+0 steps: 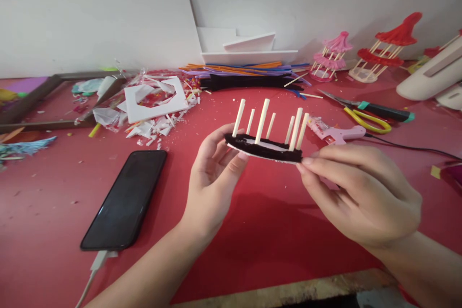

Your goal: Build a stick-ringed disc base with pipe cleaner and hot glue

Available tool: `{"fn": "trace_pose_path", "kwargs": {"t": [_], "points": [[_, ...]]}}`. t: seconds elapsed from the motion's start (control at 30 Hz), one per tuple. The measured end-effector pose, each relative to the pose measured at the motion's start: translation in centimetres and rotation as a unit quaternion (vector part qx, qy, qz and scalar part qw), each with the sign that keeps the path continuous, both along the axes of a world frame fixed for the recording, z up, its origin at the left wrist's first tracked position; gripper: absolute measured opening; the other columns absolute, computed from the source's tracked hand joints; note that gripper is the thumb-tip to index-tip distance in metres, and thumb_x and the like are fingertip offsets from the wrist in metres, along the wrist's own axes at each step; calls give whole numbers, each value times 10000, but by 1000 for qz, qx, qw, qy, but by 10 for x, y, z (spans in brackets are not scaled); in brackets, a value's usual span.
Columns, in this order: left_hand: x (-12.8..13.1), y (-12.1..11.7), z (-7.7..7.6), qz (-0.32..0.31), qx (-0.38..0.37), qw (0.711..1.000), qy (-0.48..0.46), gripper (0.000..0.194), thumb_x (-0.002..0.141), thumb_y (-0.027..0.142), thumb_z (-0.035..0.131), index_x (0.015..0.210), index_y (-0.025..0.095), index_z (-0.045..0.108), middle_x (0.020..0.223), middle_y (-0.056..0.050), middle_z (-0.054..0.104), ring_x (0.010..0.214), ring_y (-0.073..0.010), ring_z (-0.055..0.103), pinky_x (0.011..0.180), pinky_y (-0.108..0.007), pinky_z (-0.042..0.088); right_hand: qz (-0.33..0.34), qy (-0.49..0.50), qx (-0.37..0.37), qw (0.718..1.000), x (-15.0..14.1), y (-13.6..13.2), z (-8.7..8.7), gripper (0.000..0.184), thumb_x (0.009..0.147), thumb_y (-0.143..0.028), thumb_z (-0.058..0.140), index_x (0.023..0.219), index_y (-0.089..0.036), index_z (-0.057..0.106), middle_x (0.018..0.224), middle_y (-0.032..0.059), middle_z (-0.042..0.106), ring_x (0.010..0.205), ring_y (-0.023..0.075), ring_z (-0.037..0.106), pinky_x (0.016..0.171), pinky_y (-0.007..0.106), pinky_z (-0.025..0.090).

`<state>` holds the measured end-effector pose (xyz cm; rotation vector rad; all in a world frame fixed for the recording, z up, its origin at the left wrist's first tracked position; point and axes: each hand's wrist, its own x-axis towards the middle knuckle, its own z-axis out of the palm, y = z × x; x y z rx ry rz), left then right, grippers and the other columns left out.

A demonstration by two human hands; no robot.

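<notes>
Between my two hands, above the red table, is a craft base rimmed with black fuzzy pipe cleaner, its underside whitish. Several pale wooden sticks stand up from it. My left hand grips its left end, thumb in front and fingers behind. At the right end, my right hand pinches the black rim between thumb and fingertips. A pink glue gun lies just beyond my right hand.
A black phone with a white cable lies left. Foam scraps and pipe cleaners lie behind. Scissors rest at right, before pink and red tiered models. A glue-gun cord runs rightward.
</notes>
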<state>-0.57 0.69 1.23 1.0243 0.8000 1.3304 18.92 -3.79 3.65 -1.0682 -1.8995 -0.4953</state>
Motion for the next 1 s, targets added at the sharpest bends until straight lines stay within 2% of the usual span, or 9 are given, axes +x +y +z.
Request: {"fn": "trace_pose_path", "kwargs": {"t": [0.1,0.17,0.3,0.43,0.6,0.77,1.0], "points": [[2,-4,0,-19,-14,1000,-1,422,838,249,745,1208,426,645,1140,46,692,1104,-134,653,947,-225,528,-4,-11,3,1000,0,-1,0,268,690,-3,811,905,-124,706,864,53,700,793,130,656,836,279,557],[3,-7,1,-36,-16,999,2,508,845,240,734,1286,443,587,1241,31,650,1155,-164,638,992,-279,522,-8,-14,4,1000,1,-1,0,269,690,-2,811,902,-128,705,865,48,701,795,128,658,845,276,556],[7,-14,5,-50,-5,999,-7,698,803,221,771,1389,430,454,1449,-4,495,1332,-222,523,1147,-383,410,-7,-16,6,1000,1,0,0,273,706,-19,807,933,-132,706,889,50,705,799,133,663,838,288,561],[12,-17,6,-43,5,999,-17,809,745,274,827,1391,414,359,1406,-30,514,1326,-237,527,1164,-440,383,-9,-31,13,999,0,-1,2,225,741,-44,792,926,-142,708,884,39,695,794,129,665,836,288,558],[12,-16,6,-49,-9,998,-43,671,767,333,808,1325,338,436,1464,-65,481,1378,-264,473,1167,-456,382,-2,-36,23,999,0,-1,3,168,775,-74,771,908,-153,706,861,32,687,773,131,667,801,284,561],[10,-15,9,-83,9,996,-45,487,793,346,780,1215,285,545,1296,-67,628,1288,-271,562,1143,-468,407,5,-48,32,998,3,-2,4,181,766,-80,777,917,-152,708,867,44,700,766,155,675,757,307,576],[10,-15,11,-115,4,992,-51,500,795,350,777,1209,312,500,1263,-49,663,1235,-269,611,1114,-484,435,-2,-48,27,998,4,-3,3,175,775,-98,774,915,-178,707,878,33,704,774,164,677,760,330,585]]}}
